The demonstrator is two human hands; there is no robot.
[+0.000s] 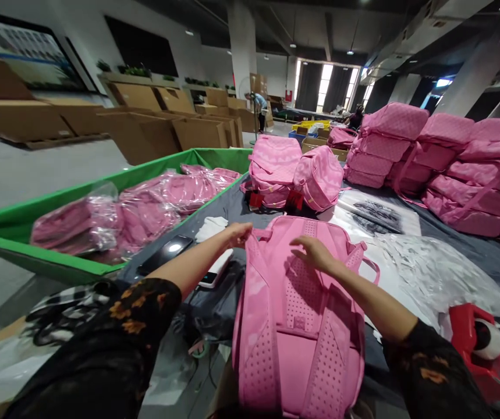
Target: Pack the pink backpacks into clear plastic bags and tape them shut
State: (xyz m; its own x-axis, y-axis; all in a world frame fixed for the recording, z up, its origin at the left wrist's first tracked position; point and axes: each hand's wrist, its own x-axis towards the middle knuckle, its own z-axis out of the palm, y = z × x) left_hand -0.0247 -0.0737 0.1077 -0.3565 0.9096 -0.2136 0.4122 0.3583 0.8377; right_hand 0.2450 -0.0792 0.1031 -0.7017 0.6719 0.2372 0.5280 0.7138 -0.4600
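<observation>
A pink backpack (297,361) stands in front of me at the table's near edge, its padded back panel and two perforated shoulder straps facing me. My left hand (238,234) is closed at its upper left corner, pinching the fabric near the top of a strap. Over the upper back panel is my right hand (314,254), fingers bent and apart with nothing held; a shadow falls on the panel below. I cannot tell whether its fingertips touch. Beyond the bag sit two more pink backpacks (276,166) with dark red tags.
A green-rimmed bin (79,263) on the left holds plastic-wrapped pink bags. Stacked pink backpacks (389,145) line the right. Clear plastic bags (442,273) and a red tape dispenser (472,337) lie at right. A phone (166,254) and a white device (215,270) lie left.
</observation>
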